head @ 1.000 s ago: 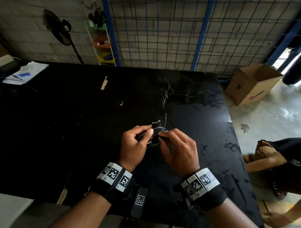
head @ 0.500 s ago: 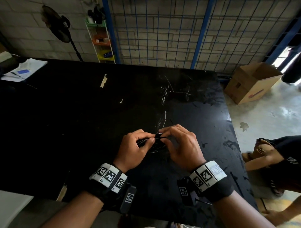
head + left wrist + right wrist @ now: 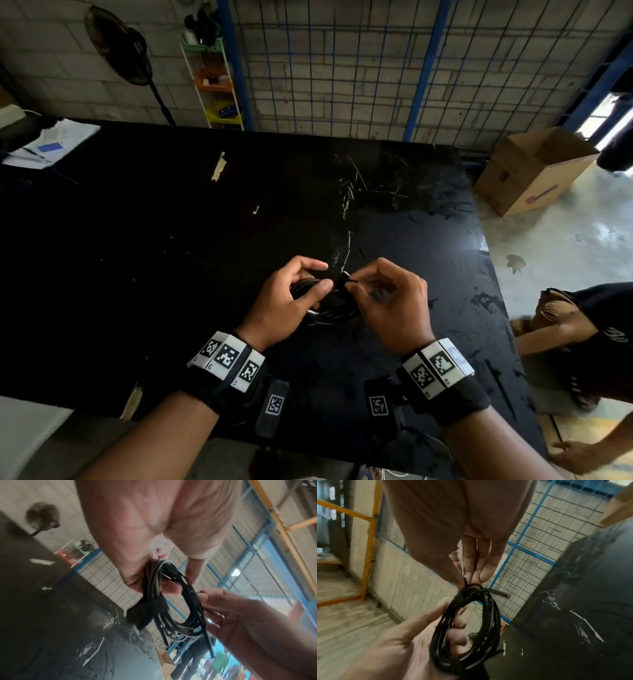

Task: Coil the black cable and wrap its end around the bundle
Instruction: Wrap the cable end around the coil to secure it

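The black cable [image 3: 330,301] is a small round coil of several loops, held between both hands just above the black table [image 3: 171,240]. My left hand [image 3: 291,298] grips one side of the coil [image 3: 173,609] with thumb and curled fingers. My right hand [image 3: 380,294] pinches the cable's loose end at the top of the coil [image 3: 471,615], thumb against fingertips [image 3: 475,574]. A short black plug end [image 3: 500,593] sticks out beside that pinch. Part of the coil is hidden behind my fingers in the head view.
A cardboard box [image 3: 534,168] stands on the floor beyond the table's right edge. Another person [image 3: 582,342] crouches at the right. Papers [image 3: 51,144] lie at the table's far left corner. A wire mesh fence [image 3: 342,61], a fan [image 3: 120,48] and a small shelf [image 3: 215,68] stand behind.
Both hands have drifted slightly apart and up. My right hand has shifted from pressing the bundle to pinching the cable end at the coil's top. The left hand keeps its grip.
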The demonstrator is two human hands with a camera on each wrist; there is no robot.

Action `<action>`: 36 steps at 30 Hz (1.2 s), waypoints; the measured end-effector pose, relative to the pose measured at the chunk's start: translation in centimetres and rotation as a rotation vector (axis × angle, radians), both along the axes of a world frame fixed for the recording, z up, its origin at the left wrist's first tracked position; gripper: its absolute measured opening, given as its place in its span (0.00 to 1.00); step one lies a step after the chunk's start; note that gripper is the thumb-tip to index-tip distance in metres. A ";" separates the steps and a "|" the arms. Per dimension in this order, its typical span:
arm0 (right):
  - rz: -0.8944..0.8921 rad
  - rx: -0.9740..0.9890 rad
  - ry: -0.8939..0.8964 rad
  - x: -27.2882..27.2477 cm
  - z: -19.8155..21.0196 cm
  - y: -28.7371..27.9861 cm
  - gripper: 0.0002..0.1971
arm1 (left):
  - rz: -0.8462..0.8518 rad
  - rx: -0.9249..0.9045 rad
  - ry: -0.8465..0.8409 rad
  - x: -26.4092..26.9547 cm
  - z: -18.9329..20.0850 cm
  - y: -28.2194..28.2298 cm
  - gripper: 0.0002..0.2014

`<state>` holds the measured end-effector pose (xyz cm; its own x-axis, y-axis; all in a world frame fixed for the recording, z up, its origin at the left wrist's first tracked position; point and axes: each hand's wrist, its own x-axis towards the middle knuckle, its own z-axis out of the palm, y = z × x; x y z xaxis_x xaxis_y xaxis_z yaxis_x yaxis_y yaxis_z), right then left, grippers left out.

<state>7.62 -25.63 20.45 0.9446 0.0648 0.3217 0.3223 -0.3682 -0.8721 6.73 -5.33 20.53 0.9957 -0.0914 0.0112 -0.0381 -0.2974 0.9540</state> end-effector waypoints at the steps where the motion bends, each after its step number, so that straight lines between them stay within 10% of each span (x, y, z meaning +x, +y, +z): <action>1: -0.019 0.031 0.020 0.2 -0.2 -0.2 0.07 | -0.012 -0.045 0.025 0.0 -0.2 0.1 0.14; 18: -0.340 0.715 0.569 2.4 -4.5 -0.5 0.09 | 0.149 -0.332 0.287 2.1 -4.1 1.4 0.19; 36: -0.523 0.195 1.040 6.2 -18.9 -1.2 0.07 | 0.293 -0.107 0.694 7.1 -19.6 -1.0 0.08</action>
<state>13.80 -26.86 1.53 0.6555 -0.3733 -0.6565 -0.7269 -0.0760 -0.6825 13.87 -6.34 0.88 0.7609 0.1441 -0.6327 0.6476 -0.1074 0.7543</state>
